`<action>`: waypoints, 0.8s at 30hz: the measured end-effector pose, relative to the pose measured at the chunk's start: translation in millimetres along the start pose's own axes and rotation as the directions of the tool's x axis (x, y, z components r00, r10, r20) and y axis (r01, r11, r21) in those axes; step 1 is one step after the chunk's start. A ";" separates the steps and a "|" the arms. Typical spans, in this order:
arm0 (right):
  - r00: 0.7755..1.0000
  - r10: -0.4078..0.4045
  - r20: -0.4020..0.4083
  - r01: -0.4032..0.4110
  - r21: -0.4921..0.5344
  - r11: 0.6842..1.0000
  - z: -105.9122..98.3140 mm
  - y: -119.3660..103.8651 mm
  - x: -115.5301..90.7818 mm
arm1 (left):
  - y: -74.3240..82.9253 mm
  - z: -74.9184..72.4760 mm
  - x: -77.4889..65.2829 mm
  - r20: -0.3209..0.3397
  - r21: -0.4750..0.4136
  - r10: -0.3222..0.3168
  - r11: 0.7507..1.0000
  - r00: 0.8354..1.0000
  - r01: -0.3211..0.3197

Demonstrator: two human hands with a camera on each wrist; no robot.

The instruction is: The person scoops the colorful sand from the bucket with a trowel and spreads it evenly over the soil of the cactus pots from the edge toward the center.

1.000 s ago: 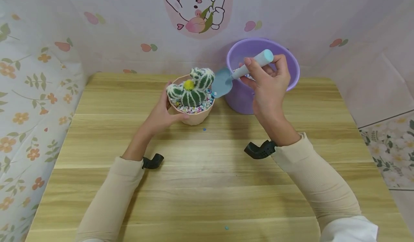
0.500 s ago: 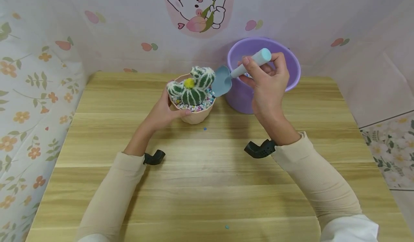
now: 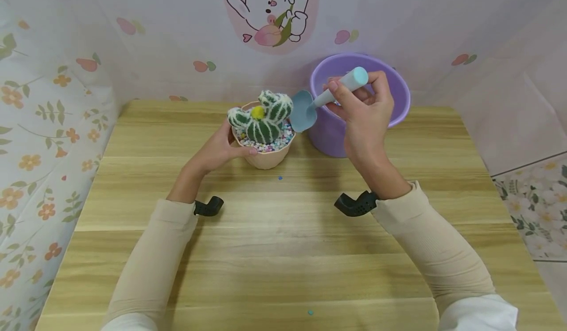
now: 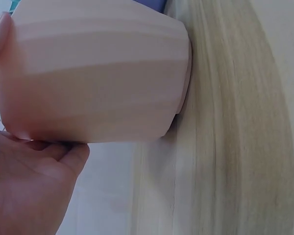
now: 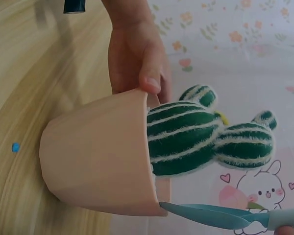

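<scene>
My left hand point(image 3: 214, 154) grips a peach flowerpot point(image 3: 267, 161) at its left side, thumb over the near rim and the other fingers mostly hidden behind. A fuzzy green-and-white striped cactus point(image 3: 262, 132) with a yellow pompom stands in it, amid colourful pebbles point(image 3: 271, 147). In the left wrist view the flowerpot point(image 4: 98, 78) stands on the wood, fingers pressed to its wall. My right hand point(image 3: 368, 114) pinches the pale handle of a blue hand trowel point(image 3: 303, 112). The trowel's blade point(image 5: 206, 215) meets the flowerpot's right rim in the right wrist view.
A purple bucket point(image 3: 330, 139) with pebbles inside stands right of the flowerpot, below my right hand. One blue pebble point(image 3: 280, 177) lies on the wooden table point(image 3: 266, 252), and a teal one point(image 3: 310, 312) near its front edge. A patterned curtain point(image 3: 155, 41) hangs behind.
The trowel and my right hand have shifted slightly left. A pebble seen at the blade's tip earlier no longer shows there. My left wrist has moved a little up in the head view.
</scene>
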State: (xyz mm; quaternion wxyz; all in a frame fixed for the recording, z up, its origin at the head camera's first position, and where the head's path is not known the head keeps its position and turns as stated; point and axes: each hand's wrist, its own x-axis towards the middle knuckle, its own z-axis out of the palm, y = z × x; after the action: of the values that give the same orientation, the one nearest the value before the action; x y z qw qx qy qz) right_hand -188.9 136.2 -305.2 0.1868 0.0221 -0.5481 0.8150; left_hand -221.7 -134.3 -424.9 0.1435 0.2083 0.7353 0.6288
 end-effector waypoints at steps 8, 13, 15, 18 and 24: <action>1.000 -0.011 -0.027 0.011 0.013 1.000 -2.0 0.5 2.6 | -1.4 -5.1 3.2 0.042 -0.015 -0.006 1.000 0.999 0.006; 0.999 -0.017 -0.049 0.018 0.013 1.000 -3.6 -2.0 5.8 | -1.6 -5.3 3.6 0.051 -0.024 0.006 1.000 0.999 -0.005; 0.998 -0.017 -0.054 0.018 0.014 1.000 -4.1 -3.7 7.2 | -1.7 -4.2 2.6 0.046 -0.031 0.015 0.999 0.999 -0.013; 0.998 -0.017 -0.067 0.018 0.017 1.000 -4.9 -7.3 9.7 | -2.1 -1.1 -0.7 0.016 -0.030 0.026 0.999 1.000 -0.025; 0.995 -0.030 -0.099 0.035 0.051 0.998 -8.3 -16.2 16.7 | 8.9 13.4 -12.0 -0.091 0.021 0.008 1.000 0.996 -0.007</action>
State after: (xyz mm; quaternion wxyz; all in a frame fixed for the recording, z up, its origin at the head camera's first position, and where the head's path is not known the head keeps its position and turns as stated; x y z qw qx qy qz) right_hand -197.7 153.7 -290.2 0.2262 -0.0042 -0.5160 0.8262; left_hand -203.8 -127.5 -419.0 0.1053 0.1836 0.7467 0.6306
